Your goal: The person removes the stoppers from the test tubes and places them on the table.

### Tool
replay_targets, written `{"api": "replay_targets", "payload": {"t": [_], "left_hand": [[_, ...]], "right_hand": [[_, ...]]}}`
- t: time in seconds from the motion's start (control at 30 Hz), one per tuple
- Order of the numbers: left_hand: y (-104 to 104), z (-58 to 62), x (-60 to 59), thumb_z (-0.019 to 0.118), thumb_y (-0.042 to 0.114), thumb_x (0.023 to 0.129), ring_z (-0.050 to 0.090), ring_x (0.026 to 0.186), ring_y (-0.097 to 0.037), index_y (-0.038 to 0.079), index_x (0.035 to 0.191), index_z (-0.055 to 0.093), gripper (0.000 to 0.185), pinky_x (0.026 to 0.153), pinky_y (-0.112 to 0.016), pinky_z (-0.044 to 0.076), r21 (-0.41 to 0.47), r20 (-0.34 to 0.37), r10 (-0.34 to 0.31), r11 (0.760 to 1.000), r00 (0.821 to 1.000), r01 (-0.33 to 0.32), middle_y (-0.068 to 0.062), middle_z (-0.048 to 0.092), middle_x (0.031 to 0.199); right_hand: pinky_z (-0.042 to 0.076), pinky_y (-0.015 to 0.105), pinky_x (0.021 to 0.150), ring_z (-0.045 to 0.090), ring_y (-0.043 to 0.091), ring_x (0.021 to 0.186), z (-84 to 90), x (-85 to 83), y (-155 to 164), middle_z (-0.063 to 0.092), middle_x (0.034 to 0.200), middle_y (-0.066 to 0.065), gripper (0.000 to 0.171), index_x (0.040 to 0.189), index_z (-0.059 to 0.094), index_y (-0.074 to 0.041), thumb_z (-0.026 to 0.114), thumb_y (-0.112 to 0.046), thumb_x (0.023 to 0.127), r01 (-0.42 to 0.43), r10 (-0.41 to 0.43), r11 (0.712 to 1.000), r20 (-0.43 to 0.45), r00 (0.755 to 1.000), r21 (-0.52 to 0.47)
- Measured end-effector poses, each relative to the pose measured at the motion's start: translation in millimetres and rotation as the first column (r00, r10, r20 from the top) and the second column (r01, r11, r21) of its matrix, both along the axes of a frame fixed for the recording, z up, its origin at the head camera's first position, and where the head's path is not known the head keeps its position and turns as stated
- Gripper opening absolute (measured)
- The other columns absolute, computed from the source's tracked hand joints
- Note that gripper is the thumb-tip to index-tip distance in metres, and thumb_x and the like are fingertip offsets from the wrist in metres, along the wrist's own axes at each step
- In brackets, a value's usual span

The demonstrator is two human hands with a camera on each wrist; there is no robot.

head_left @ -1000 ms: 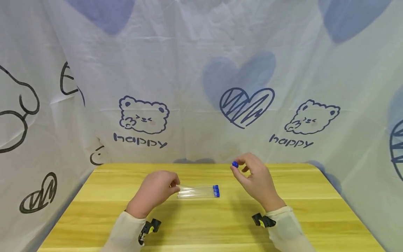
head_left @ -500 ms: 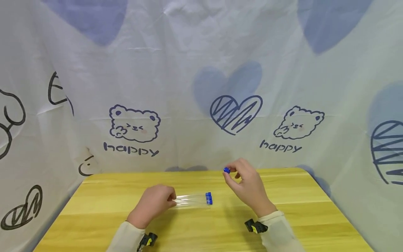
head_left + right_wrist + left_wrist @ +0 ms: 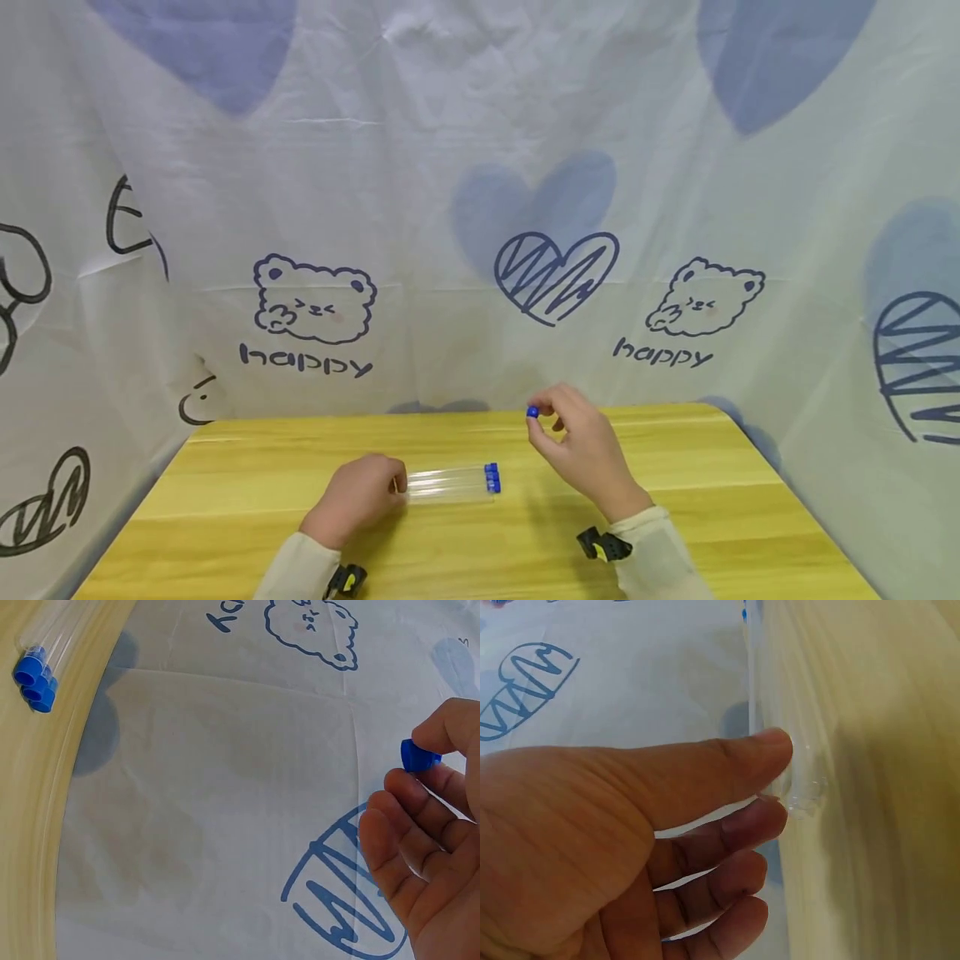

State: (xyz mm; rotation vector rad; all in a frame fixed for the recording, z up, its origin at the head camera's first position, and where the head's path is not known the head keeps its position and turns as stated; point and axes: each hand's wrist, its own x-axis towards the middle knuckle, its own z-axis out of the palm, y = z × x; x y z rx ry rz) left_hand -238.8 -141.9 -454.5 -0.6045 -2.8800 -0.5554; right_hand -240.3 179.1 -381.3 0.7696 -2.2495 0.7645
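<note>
Several clear test tubes (image 3: 446, 483) lie side by side on the table, blue caps (image 3: 492, 477) at their right ends. My left hand (image 3: 360, 493) is at their left ends. In the left wrist view, its thumb (image 3: 742, 761) and forefinger pinch a clear tube end, while another tube end (image 3: 806, 799) shows just beyond the thumb. My right hand (image 3: 581, 446) is raised to the right of the tubes. Between its thumb and forefinger it pinches a loose blue cap (image 3: 420, 756). The other fingers of that hand are loosely bent below the cap.
The yellow wood-grain table (image 3: 420, 558) ends at a pale printed cloth (image 3: 420, 333) that hangs behind it and along both sides. Dark wrist cameras (image 3: 603, 546) sit on both wrists, by the white sleeves.
The head view has shifted, so the scene sits lower and further left. The tubes, spread at an angle half a second ago, now lie more evenly together. The right hand still holds the cap.
</note>
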Motion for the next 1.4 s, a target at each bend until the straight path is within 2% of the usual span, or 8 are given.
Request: {"api": "replay_targets", "payload": {"t": [0.17, 0.37, 0.67, 0.9, 1.03, 1.13, 1.27, 1.4], "left_hand": [[0, -3.2, -1.5, 0.083, 0.006, 0.072, 0.054, 0.066, -0.009, 0.018, 0.075, 0.067, 0.02, 0.061, -0.034, 0.049, 0.002, 0.007, 0.017, 1.0, 1.0, -0.017, 0.01, 0.062, 0.072], [1, -3.9, -1.4, 0.088, 0.007, 0.072, 0.053, 0.065, -0.009, 0.017, 0.075, 0.067, 0.023, 0.062, -0.034, 0.048, 0.001, 0.038, 0.017, 1.0, 0.999, -0.017, 0.011, 0.06, 0.071], [1, -8.8, -4.8, 0.089, 0.009, 0.074, 0.048, 0.063, -0.009, 0.017, 0.073, 0.063, 0.027, 0.06, -0.033, 0.046, -0.003, 0.042, 0.006, 1.0, 0.999, -0.006, 0.011, 0.056, 0.069], [-2, -9.6, -0.6, 0.088, 0.009, 0.074, 0.046, 0.062, -0.01, 0.019, 0.071, 0.058, 0.031, 0.058, -0.032, 0.042, 0.002, 0.06, 0.039, 0.999, 0.997, -0.04, 0.011, 0.051, 0.067], [-4, -4.8, 1.1, 0.083, 0.008, 0.073, 0.047, 0.063, -0.012, 0.018, 0.073, 0.059, 0.026, 0.059, -0.033, 0.042, 0.034, 0.088, 0.05, 0.998, 0.995, -0.053, 0.009, 0.053, 0.068], [-9, 3.1, 1.9, 0.082, 0.012, 0.077, 0.049, 0.065, -0.013, 0.017, 0.077, 0.061, 0.022, 0.063, -0.034, 0.045, 0.041, 0.126, 0.089, 0.995, 0.988, -0.095, 0.008, 0.056, 0.071], [-18, 14.1, -0.1, 0.084, 0.02, 0.083, 0.053, 0.07, -0.013, 0.015, 0.084, 0.065, 0.02, 0.067, -0.037, 0.049, 0.018, 0.138, 0.141, 0.989, 0.98, -0.145, 0.005, 0.061, 0.078], [-29, 15.5, -4.2, 0.083, 0.022, 0.085, 0.058, 0.075, -0.014, 0.012, 0.091, 0.069, 0.018, 0.07, -0.04, 0.052, -0.007, 0.163, 0.171, 0.985, 0.972, -0.172, 0.002, 0.066, 0.085]], "right_hand": [[0.058, 0.029, 0.07, 0.061, 0.013, 0.085, -0.2, -0.2, 0, 0.064, 0.096, -0.006, 0.01, 0.102, 0.068, -0.016, 0.072, -0.014, 0.094, 0.059, -0.064, 0.997, 0.083, 0.995, 0.056], [0.055, 0.028, 0.07, 0.063, 0.013, 0.085, -1.6, -0.9, -1, 0.065, 0.094, -0.009, 0.008, 0.098, 0.068, -0.02, 0.074, -0.018, 0.093, 0.117, -0.145, 0.982, 0.194, 0.97, 0.146], [0.053, 0.028, 0.071, 0.057, 0.009, 0.082, -2.0, -0.6, 1, 0.066, 0.092, -0.005, 0.012, 0.093, 0.066, -0.022, 0.078, -0.019, 0.092, 0.137, -0.18, 0.971, 0.223, 0.958, 0.194], [0.053, 0.029, 0.072, 0.057, 0.009, 0.082, -3.6, -0.3, -2, 0.062, 0.09, -0.009, 0.013, 0.093, 0.066, -0.021, 0.079, -0.02, 0.091, 0.133, -0.182, 0.97, 0.243, 0.953, 0.205], [0.053, 0.028, 0.072, 0.057, 0.008, 0.082, -6.6, -0.7, -3, 0.062, 0.089, -0.01, 0.014, 0.092, 0.066, -0.023, 0.08, -0.021, 0.091, 0.137, -0.186, 0.97, 0.252, 0.95, 0.2], [0.053, 0.028, 0.072, 0.057, 0.007, 0.082, -8.5, -1.6, -3, 0.062, 0.089, -0.01, 0.015, 0.091, 0.065, -0.024, 0.08, -0.022, 0.091, 0.135, -0.185, 0.971, 0.261, 0.947, 0.2], [0.051, 0.028, 0.07, 0.057, 0.01, 0.08, -9.2, -2.0, -3, 0.061, 0.088, -0.009, 0.016, 0.09, 0.064, -0.024, 0.08, -0.022, 0.091, 0.132, -0.182, 0.973, 0.276, 0.944, 0.19], [0.048, 0.026, 0.068, 0.054, 0.009, 0.077, -9.3, -1.7, -2, 0.06, 0.086, -0.009, 0.017, 0.09, 0.064, -0.024, 0.08, -0.021, 0.091, 0.13, -0.181, 0.973, 0.285, 0.941, 0.188]]}}
